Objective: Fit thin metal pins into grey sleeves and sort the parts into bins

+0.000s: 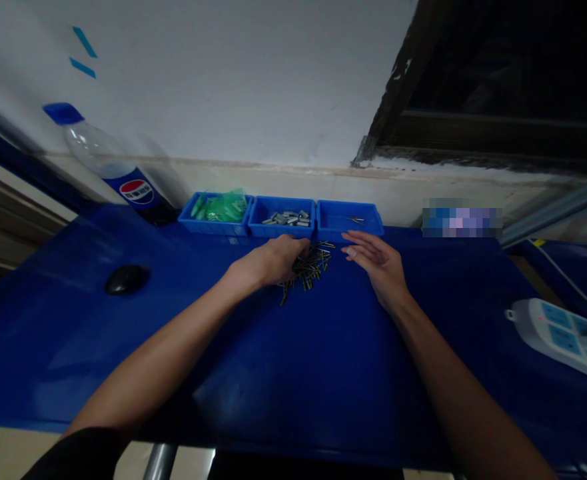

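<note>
A heap of small dark metal pins (312, 268) lies on the blue table top (293, 373) in front of three blue bins. My left hand (270, 261) rests on the heap's left side with its fingers curled down into the pins. My right hand (377, 264) lies just right of the heap, fingers stretched out and apart, holding nothing. The left bin (216, 212) holds green plastic bags. The middle bin (283, 219) holds several grey metal pieces. The right bin (349, 219) is almost bare, with one or two pins in it.
A cola bottle (118, 170) with a blue cap leans at the back left. A black computer mouse (126, 279) sits left of my arm. A white power strip (563, 337) lies at the right edge. A white wall stands right behind the bins.
</note>
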`<state>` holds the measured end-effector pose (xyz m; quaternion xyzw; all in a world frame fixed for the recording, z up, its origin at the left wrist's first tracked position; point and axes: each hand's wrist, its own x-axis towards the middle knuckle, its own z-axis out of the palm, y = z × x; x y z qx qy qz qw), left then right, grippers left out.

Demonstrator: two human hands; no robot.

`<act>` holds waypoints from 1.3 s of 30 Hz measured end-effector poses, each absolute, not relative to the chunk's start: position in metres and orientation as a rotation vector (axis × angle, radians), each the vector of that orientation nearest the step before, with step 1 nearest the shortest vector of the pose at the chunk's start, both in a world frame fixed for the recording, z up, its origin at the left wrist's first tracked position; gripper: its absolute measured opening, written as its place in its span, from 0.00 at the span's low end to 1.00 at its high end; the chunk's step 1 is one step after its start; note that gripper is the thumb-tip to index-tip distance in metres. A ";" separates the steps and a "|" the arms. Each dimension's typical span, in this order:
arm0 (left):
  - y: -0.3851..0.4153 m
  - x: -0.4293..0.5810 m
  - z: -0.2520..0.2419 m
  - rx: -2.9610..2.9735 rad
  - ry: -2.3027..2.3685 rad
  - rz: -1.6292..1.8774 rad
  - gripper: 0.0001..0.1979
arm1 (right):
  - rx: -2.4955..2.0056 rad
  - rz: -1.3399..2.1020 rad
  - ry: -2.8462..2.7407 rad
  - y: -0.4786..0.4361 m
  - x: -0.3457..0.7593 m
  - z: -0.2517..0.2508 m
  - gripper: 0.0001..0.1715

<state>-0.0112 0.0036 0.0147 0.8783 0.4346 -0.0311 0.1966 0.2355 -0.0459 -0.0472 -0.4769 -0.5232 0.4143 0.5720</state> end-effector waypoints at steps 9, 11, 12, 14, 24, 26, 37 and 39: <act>0.013 -0.009 0.003 2.478 1.129 0.203 0.18 | -1.108 1.013 -1.223 -0.046 0.237 -0.050 0.18; 0.013 -0.008 0.005 2.476 1.123 0.217 0.18 | -1.115 1.012 -1.229 -0.046 0.237 -0.050 0.18; 0.013 -0.008 0.006 2.479 1.123 0.205 0.17 | -1.118 1.014 -1.232 -0.046 0.237 -0.050 0.18; 0.011 -0.008 0.010 2.493 1.129 0.149 0.14 | -1.121 1.019 -1.237 -0.046 0.237 -0.050 0.18; -0.012 -0.010 0.041 2.371 1.441 -0.435 0.59 | -1.101 1.043 -1.210 -0.046 0.237 -0.048 0.17; -0.013 -0.009 0.043 2.319 1.465 -0.525 0.61 | -1.110 1.042 -1.206 -0.047 0.236 -0.048 0.16; 0.005 -0.011 0.024 2.462 1.283 -0.195 0.27 | -1.098 1.070 -1.199 -0.045 0.235 -0.052 0.17; 0.007 -0.010 0.020 2.473 1.275 -0.112 0.24 | -1.093 1.071 -1.194 -0.045 0.235 -0.053 0.16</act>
